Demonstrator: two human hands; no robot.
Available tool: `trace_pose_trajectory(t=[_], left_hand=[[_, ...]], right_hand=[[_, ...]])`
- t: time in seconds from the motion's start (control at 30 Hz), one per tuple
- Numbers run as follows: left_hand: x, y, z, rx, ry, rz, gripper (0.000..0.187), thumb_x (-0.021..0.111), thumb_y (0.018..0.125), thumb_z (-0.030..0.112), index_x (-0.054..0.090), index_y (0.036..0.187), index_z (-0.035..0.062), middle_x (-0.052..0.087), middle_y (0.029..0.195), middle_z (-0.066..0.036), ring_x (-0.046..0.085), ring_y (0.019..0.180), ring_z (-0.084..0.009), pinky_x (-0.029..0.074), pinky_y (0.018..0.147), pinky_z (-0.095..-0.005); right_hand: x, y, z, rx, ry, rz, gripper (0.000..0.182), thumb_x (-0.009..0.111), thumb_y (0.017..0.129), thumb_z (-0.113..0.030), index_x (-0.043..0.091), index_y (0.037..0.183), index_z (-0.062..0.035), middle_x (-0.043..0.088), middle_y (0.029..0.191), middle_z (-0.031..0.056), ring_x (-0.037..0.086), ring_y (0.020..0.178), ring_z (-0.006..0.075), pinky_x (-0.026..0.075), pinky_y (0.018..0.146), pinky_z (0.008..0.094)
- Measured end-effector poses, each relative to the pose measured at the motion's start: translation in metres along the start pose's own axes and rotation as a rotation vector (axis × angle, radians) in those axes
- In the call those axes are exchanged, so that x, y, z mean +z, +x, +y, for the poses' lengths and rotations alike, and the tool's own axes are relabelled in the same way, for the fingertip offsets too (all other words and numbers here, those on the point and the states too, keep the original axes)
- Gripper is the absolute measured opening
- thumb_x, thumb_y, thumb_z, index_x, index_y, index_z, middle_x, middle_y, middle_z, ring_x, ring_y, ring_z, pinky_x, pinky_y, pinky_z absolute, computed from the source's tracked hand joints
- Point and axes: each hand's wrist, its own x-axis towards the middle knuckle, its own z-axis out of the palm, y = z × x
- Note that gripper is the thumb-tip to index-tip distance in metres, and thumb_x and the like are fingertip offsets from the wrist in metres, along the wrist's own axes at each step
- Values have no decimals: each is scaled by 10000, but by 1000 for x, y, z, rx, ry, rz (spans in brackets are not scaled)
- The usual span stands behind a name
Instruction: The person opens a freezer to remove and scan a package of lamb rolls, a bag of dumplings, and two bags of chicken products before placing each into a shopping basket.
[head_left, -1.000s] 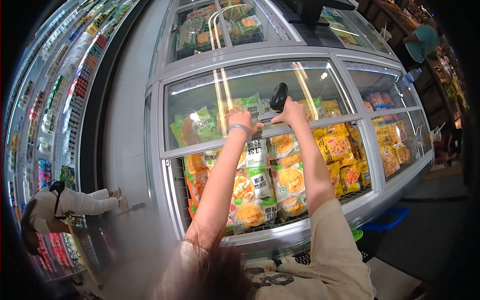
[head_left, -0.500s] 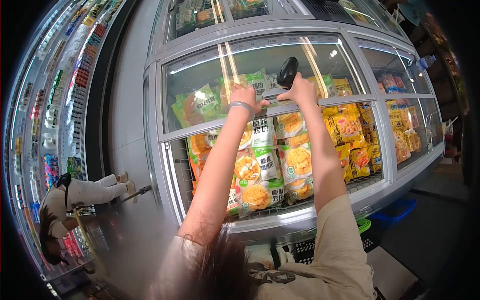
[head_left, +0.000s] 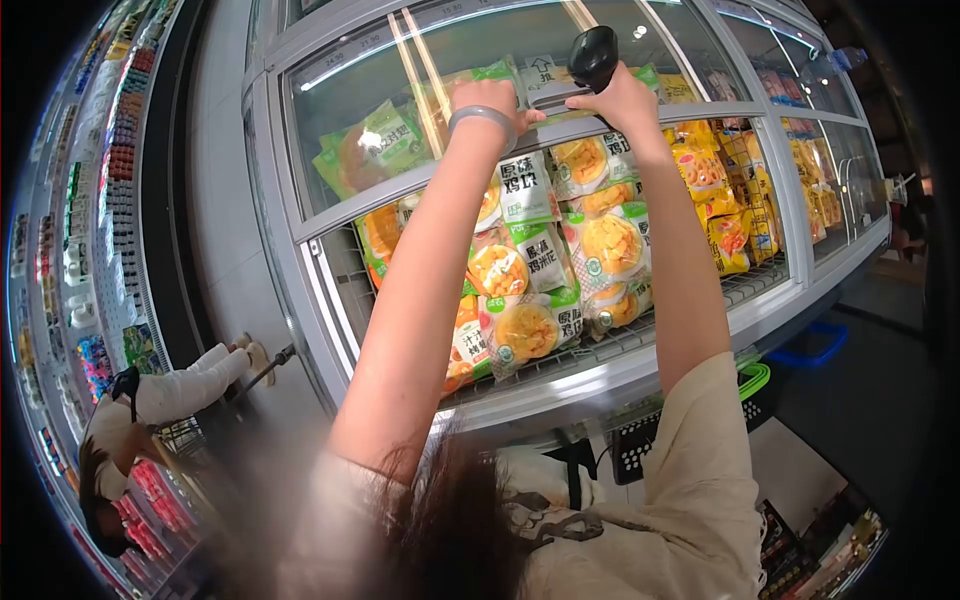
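Note:
My left hand (head_left: 488,100), with a grey band at the wrist, lies at the front frame of a sliding glass freezer lid (head_left: 375,195). Its fingers are curled and its thumb points along the frame. Beside it, my right hand (head_left: 625,100) grips a black handheld device (head_left: 594,55) with a rounded head, and its thumb touches the lid frame. Below the lid's edge the freezer stands uncovered. Bags of frozen chicken pieces (head_left: 527,330) lie there, green and white with pictures of fried food. More green bags (head_left: 375,145) show through the glass.
Yellow bags (head_left: 715,190) fill the right side of this freezer, behind a wire divider. A person in white trousers (head_left: 185,385) stands in the aisle at left, before stocked shelves (head_left: 130,150). A blue basket (head_left: 810,345) sits on the floor at right.
The view has shifted, so the freezer, bags and both hands appear higher in the frame. Both hands stay at the lid's frame, and the black device remains in my right hand.

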Motion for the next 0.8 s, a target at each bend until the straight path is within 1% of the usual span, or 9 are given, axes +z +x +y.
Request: trace_pose_trajectory(t=[0.2,0.3,0.4,0.5,0.6,0.63,0.7,0.73,0.8], left_hand=[[21,0,-5,54,68,201,643,452,656,667,634,731,55,617,733,-123,598,730,-251,451,675,-330],[21,1,-5,89,34,185,618,458,666,651,637,732,63,617,721,-120,599,724,-248,449,668,-334],[14,4,-7,126,39,156,616,472,664,641,623,828,67,619,758,-114,599,741,-244,454,701,-334],[2,7,-5,111,34,46,608,482,673,624,600,915,78,604,861,-128,584,824,-231,455,720,-329],[-8,-11,-3,120,10,-12,444,483,744,494,617,867,88,611,877,-97,581,847,-206,442,716,-330],[-12,-16,-4,129,0,-3,375,483,777,432,630,828,91,618,862,-78,584,839,-196,436,712,-331],[13,-21,-8,38,49,234,491,485,735,524,599,920,85,565,989,-126,529,953,-222,433,757,-346],[31,-24,-13,-11,80,352,559,487,713,571,583,967,82,538,1052,-150,502,1009,-235,432,780,-354],[71,-40,-52,274,-268,691,436,493,775,435,577,965,52,491,1127,-144,441,1076,-263,381,853,-392]], right_hand=[[2,0,3,24,-2,-31,738,723,449,-518,528,1013,-84,602,908,128,567,876,281,444,743,361],[2,0,5,0,-76,-21,702,698,473,-548,548,1006,-117,607,900,93,579,843,248,443,714,356],[0,7,6,68,-25,-160,736,687,464,-576,538,1023,-120,605,904,103,577,858,248,442,717,363],[2,7,9,-40,-158,-19,768,673,458,-603,529,1039,-122,603,912,107,574,875,250,437,737,366],[-18,-11,-24,66,73,-1,649,760,440,-346,538,987,-77,594,898,147,557,869,296,434,749,355],[-19,-11,-24,50,58,12,664,758,439,-358,533,997,-76,590,907,150,554,871,299,433,751,354],[-18,-10,-21,11,32,37,696,753,436,-383,524,1017,-75,583,924,154,548,874,304,431,755,352],[-12,-3,-9,4,-62,10,722,724,443,-461,522,1030,-92,590,923,138,555,880,287,431,755,357],[7,17,21,-10,-241,-56,788,666,455,-616,519,1055,-127,602,920,106,569,891,253,431,757,365]])
